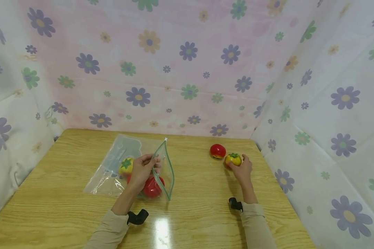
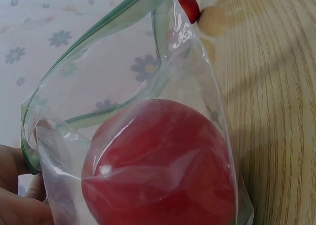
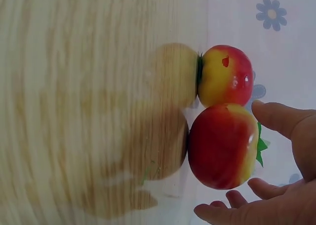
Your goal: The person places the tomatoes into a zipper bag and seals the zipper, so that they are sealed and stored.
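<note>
My left hand (image 1: 141, 171) pinches the mouth edge of a clear zip bag (image 1: 103, 173) with a green seal strip; the mouth gapes toward the right. Inside the bag lie a large red tomato (image 2: 160, 160) and a yellow tomato (image 1: 126, 166) with a green leafy top. On the right, my right hand (image 1: 243, 171) is spread around a red-and-yellow tomato (image 3: 222, 146) standing on the table, leaf side up. Its thumb is at the tomato's edge, while the other fingers stand slightly apart from it. Another red-and-yellow tomato (image 1: 217, 151) sits beside it, leaf side down.
The wooden table (image 1: 193, 214) carries everything. A flower-printed cloth (image 1: 180, 69) rises behind the table and along both sides. A small zip slider (image 1: 166, 139) sits at the far end of the bag's mouth. Each wrist wears a black camera mount (image 1: 138, 217).
</note>
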`<state>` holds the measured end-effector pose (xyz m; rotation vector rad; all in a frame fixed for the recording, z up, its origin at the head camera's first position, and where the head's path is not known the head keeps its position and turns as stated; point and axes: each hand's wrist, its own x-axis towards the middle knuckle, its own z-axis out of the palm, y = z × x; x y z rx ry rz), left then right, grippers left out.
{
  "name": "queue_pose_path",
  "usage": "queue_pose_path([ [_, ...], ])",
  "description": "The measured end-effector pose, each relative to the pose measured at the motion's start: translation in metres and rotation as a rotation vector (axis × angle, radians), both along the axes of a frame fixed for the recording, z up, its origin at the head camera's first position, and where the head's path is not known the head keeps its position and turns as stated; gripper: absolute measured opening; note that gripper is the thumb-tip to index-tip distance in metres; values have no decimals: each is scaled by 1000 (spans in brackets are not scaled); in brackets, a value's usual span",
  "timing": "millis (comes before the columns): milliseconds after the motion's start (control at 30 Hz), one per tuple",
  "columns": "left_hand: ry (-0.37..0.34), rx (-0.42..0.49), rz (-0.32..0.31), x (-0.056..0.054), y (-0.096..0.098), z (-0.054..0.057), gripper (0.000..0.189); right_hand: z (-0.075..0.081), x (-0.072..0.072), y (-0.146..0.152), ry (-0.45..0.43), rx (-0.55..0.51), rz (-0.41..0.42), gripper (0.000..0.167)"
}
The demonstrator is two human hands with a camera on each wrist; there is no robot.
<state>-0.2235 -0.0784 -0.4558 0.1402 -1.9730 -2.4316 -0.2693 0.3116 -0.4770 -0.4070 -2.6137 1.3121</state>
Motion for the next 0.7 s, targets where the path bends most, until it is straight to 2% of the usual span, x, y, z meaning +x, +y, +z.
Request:
queue_pose_path([
  [267,-1,10,2,-1,3,0,24,-4,-2,3,32,-58,6,80],
  [467,-5,7,3,-2,3,-1,25,-5,-4,5,76,-79,24,68],
  [700,-6,-20,1,-2,1,-3,27,-6,-5,6,68,-86,16,67],
])
